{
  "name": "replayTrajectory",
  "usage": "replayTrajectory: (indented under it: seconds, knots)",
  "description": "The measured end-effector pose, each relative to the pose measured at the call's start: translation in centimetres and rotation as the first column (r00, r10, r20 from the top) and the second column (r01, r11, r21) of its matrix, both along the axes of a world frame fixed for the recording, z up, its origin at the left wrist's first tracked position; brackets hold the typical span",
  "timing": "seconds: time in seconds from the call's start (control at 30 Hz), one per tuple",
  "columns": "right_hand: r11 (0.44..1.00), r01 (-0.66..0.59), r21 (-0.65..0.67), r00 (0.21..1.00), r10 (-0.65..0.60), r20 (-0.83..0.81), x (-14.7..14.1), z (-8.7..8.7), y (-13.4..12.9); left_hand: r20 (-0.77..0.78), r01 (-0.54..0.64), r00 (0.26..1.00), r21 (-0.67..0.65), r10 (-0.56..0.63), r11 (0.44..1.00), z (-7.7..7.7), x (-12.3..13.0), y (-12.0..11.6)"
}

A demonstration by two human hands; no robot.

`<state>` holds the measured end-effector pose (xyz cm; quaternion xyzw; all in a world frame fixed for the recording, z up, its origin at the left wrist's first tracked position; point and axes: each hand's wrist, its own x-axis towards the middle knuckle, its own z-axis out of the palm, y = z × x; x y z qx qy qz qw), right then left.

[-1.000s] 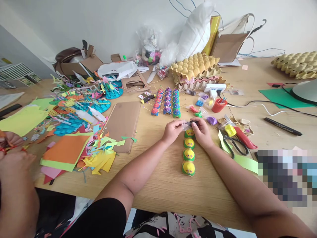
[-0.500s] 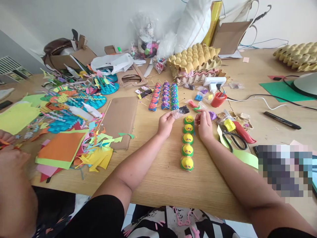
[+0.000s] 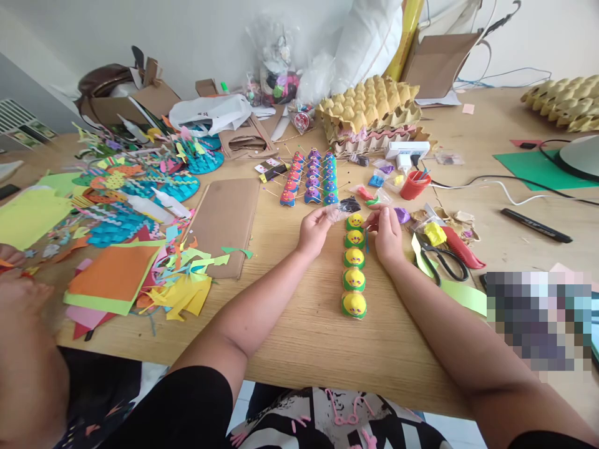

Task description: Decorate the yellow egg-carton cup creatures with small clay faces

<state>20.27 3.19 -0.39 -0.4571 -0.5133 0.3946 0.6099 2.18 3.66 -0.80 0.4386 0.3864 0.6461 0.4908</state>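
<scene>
A row of egg-carton cups painted green with yellow domes and small drawn faces [image 3: 354, 279] runs down the table before me. My left hand [image 3: 314, 232] pinches a small clear plastic packet with black material inside [image 3: 347, 206], just above and left of the row's far end. Close against the right side of the farthest cup is my right hand [image 3: 386, 231], its fingers bent together. Something thin and blue shows below those fingertips, too small to name. Behind the packet stand three painted egg-carton strips [image 3: 312, 178], red, purple and blue-green, with pins sticking out sideways.
Egg trays [image 3: 369, 106] are stacked at the back. To the right lie scissors [image 3: 444, 262], a red cup [image 3: 415, 185], a black marker [image 3: 536, 225] and a power strip [image 3: 406, 150]. Colored paper [image 3: 112, 274], cardboard [image 3: 224, 218] and another person's hand [image 3: 21, 293] are at left.
My right fingers have shifted slightly toward the farthest yellow face. The left hand still holds the packet in about the same place. The view has tilted a little.
</scene>
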Motion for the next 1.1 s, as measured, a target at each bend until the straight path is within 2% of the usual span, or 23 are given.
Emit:
replayTrajectory:
  seconds: [0.17, 0.33, 0.43, 0.67, 0.9, 1.1]
  knots:
    - [0.998, 0.000, 0.070, 0.998, -0.005, 0.069, 0.0, 0.0, -0.1, -0.041, 0.064, 0.997, -0.033, -0.065, 0.997, -0.1, 0.1, -0.1]
    - [0.994, 0.009, 0.111, 1.000, -0.012, 0.026, 0.0, 0.1, -0.1, -0.025, 0.014, 1.000, -0.030, -0.015, 0.999, -0.2, 0.0, 0.1]
    - [0.995, 0.002, 0.104, 0.999, -0.005, 0.034, 0.0, 0.3, -0.3, -0.038, 0.023, 0.999, -0.013, -0.023, 1.000, -0.3, 0.0, 0.1]
    - [0.984, -0.072, 0.164, 0.995, 0.058, 0.084, -0.3, 0.4, -0.8, -0.143, 0.197, 0.971, 0.026, -0.192, 0.980, -0.1, 0.1, -0.6]
    - [0.987, -0.108, 0.116, 0.992, 0.099, 0.083, -0.3, -0.1, -0.3, -0.315, 0.169, 0.940, 0.106, -0.128, 0.980, 0.0, 0.0, -0.8]
    - [0.984, -0.161, 0.071, 0.986, 0.157, 0.065, -0.6, 0.5, -0.8, -0.345, 0.183, 0.929, 0.123, -0.131, 0.975, 0.2, 0.0, -0.9]
